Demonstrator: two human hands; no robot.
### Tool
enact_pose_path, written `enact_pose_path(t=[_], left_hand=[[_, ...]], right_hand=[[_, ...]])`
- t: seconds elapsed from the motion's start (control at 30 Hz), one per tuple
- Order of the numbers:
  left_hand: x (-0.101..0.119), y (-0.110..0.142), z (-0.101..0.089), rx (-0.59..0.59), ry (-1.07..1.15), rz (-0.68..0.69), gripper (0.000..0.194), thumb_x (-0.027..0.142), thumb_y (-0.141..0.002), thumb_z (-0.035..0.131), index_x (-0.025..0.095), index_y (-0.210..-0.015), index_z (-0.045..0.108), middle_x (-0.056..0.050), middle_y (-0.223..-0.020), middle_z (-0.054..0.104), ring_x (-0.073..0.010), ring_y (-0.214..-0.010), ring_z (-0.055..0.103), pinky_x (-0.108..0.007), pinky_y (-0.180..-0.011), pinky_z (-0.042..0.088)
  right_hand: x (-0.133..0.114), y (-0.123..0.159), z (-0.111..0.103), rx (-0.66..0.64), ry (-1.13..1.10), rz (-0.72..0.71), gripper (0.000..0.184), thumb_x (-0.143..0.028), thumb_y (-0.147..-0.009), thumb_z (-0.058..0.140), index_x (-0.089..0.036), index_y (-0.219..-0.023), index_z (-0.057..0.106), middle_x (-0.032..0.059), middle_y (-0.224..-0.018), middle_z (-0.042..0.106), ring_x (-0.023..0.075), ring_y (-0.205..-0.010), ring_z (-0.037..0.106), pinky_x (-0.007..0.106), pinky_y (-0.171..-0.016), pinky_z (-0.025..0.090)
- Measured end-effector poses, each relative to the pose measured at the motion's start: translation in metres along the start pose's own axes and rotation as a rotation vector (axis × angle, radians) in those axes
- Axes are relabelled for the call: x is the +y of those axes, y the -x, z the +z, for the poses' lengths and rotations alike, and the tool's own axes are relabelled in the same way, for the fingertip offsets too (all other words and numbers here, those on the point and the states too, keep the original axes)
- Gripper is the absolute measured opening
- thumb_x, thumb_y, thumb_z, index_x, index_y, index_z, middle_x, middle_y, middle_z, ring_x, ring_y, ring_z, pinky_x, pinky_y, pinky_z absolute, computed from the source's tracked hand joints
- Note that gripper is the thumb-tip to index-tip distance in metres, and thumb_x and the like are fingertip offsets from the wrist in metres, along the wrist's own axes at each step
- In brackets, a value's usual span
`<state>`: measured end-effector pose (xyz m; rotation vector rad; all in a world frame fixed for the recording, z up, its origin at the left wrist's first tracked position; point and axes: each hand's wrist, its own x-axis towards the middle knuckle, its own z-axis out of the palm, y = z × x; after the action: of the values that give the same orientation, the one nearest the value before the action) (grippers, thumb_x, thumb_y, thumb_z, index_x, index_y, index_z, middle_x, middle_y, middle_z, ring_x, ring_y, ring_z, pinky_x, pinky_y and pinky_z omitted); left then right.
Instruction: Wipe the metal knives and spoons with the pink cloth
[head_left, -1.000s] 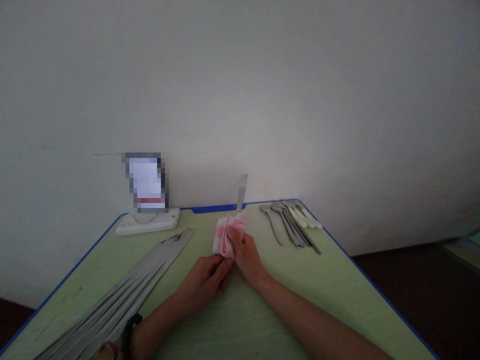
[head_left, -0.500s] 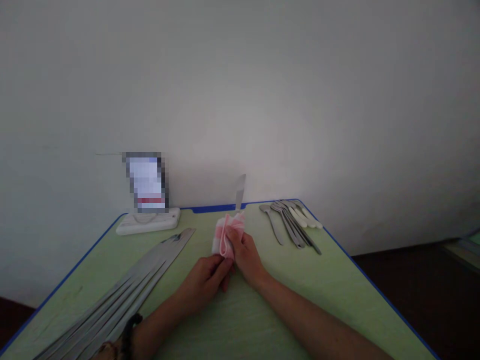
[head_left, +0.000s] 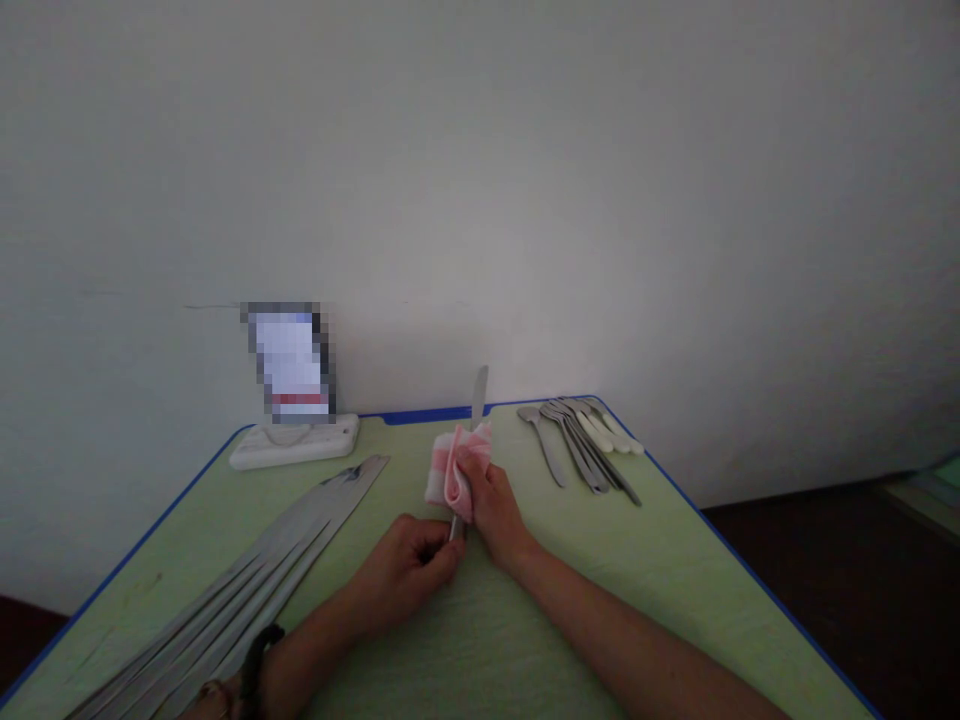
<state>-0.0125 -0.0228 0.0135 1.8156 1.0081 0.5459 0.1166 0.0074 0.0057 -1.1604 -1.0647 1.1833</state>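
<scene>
A table knife [head_left: 480,393] points away from me over the table, its blade sticking out beyond a folded pink and white cloth [head_left: 448,462]. My left hand [head_left: 416,565] is closed around the knife's handle end. Just ahead of it, my right hand [head_left: 495,510] pinches the cloth around the knife, thumb on top. The middle of the knife is hidden inside the cloth. To the left of my hands lie several metal knives [head_left: 292,545] side by side, blades toward the far edge.
Several metal spoons [head_left: 581,440] lie at the back right, beside white-handled cutlery [head_left: 611,432]. A blurred-out phone [head_left: 292,362] stands on a white base [head_left: 296,442] at the back left. The green table [head_left: 465,660] has a blue edge and meets a wall [head_left: 480,200].
The cloth and my left hand have drawn apart, so a bit of handle shows between them. The blade has tipped slightly lower and turned narrower in view.
</scene>
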Motion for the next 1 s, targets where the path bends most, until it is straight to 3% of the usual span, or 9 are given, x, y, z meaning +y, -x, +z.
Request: enact_pose_path(t=[0.1, 0.23, 0.4, 0.53, 0.6, 0.7, 0.77, 0.87, 1.0], left_hand=[[0.001, 0.001, 0.0, -0.066, 0.032, -0.005, 0.036, 0.044, -0.081, 0.042, 0.021, -0.053, 0.041, 0.006, -0.045, 0.036, -0.0088, -0.043, 0.032, -0.023, -0.044, 0.024], [0.0, 0.0, 0.001, -0.022, 0.138, 0.003, 0.032, 0.041, -0.084, 0.04, 0.019, -0.062, 0.05, 0.002, -0.052, 0.051, -0.0121, -0.051, 0.046, -0.023, -0.052, 0.036], [-0.002, -0.003, 0.003, 0.074, 0.053, -0.058, 0.045, 0.05, -0.088, 0.033, 0.021, -0.056, 0.042, 0.005, -0.045, 0.041, -0.0109, -0.044, 0.039, -0.023, -0.048, 0.034], [0.002, 0.001, 0.003, -0.028, -0.116, 0.003, 0.047, 0.05, -0.089, 0.033, 0.021, -0.053, 0.038, 0.006, -0.045, 0.037, -0.0093, -0.042, 0.033, -0.022, -0.044, 0.027], [0.006, 0.004, 0.002, -0.104, -0.189, 0.071, 0.047, 0.044, -0.091, 0.033, 0.021, -0.051, 0.039, 0.005, -0.045, 0.04, -0.0094, -0.042, 0.036, -0.022, -0.046, 0.03], [0.009, 0.007, 0.002, -0.146, -0.236, 0.147, 0.048, 0.037, -0.095, 0.028, 0.02, -0.053, 0.046, 0.002, -0.05, 0.052, -0.0111, -0.049, 0.049, -0.022, -0.062, 0.04], [0.007, 0.007, 0.002, -0.13, -0.221, 0.159, 0.044, 0.035, -0.096, 0.026, 0.02, -0.063, 0.051, 0.001, -0.057, 0.059, -0.0126, -0.057, 0.054, -0.023, -0.07, 0.042], [0.002, 0.004, 0.002, -0.059, -0.142, 0.097, 0.037, 0.038, -0.095, 0.025, 0.021, -0.073, 0.049, 0.002, -0.059, 0.057, -0.0132, -0.057, 0.053, -0.023, -0.066, 0.042], [-0.004, -0.002, 0.003, 0.016, -0.015, 0.0, 0.039, 0.046, -0.093, 0.024, 0.022, -0.067, 0.041, 0.004, -0.057, 0.047, -0.013, -0.052, 0.044, -0.023, -0.053, 0.037]], right_hand=[[-0.001, 0.0, -0.001, 0.02, -0.025, 0.014, 0.048, -0.063, -0.073, 0.051, -0.02, -0.054, 0.041, -0.0046, -0.051, 0.037, 0.0091, -0.05, 0.03, 0.025, -0.048, 0.026], [-0.002, 0.003, 0.0, -0.041, 0.015, -0.001, 0.048, -0.064, -0.075, 0.047, -0.019, -0.057, 0.043, -0.0045, -0.052, 0.038, 0.0096, -0.051, 0.031, 0.025, -0.048, 0.027], [0.004, -0.001, -0.001, -0.053, 0.023, -0.04, 0.049, -0.064, -0.074, 0.05, -0.018, -0.059, 0.046, -0.0042, -0.054, 0.042, 0.0097, -0.052, 0.034, 0.025, -0.049, 0.028], [0.005, -0.02, -0.016, 0.104, -0.135, -0.004, 0.048, -0.064, -0.071, 0.056, -0.017, -0.06, 0.053, -0.0034, -0.054, 0.048, 0.0103, -0.051, 0.039, 0.025, -0.05, 0.031], [0.002, -0.032, -0.027, 0.205, -0.309, 0.011, 0.044, -0.061, -0.069, 0.061, -0.017, -0.07, 0.057, -0.003, -0.058, 0.054, 0.0106, -0.051, 0.043, 0.024, -0.049, 0.033], [-0.003, -0.043, -0.039, 0.278, -0.501, 0.037, 0.044, -0.061, -0.067, 0.064, -0.019, -0.08, 0.059, -0.0033, -0.063, 0.057, 0.0106, -0.05, 0.045, 0.023, -0.045, 0.032], [-0.005, -0.043, -0.04, 0.29, -0.499, 0.04, 0.047, -0.065, -0.067, 0.061, -0.02, -0.079, 0.058, -0.0037, -0.06, 0.056, 0.0104, -0.047, 0.044, 0.022, -0.044, 0.032], [-0.003, -0.033, -0.033, 0.174, -0.234, -0.013, 0.052, -0.07, -0.069, 0.055, -0.018, -0.062, 0.054, -0.0037, -0.051, 0.048, 0.01, -0.046, 0.039, 0.023, -0.044, 0.03], [0.0, -0.014, -0.017, -0.115, 0.148, -0.142, 0.055, -0.069, -0.071, 0.051, -0.017, -0.051, 0.047, -0.0031, -0.05, 0.041, 0.0096, -0.049, 0.035, 0.025, -0.046, 0.026]])
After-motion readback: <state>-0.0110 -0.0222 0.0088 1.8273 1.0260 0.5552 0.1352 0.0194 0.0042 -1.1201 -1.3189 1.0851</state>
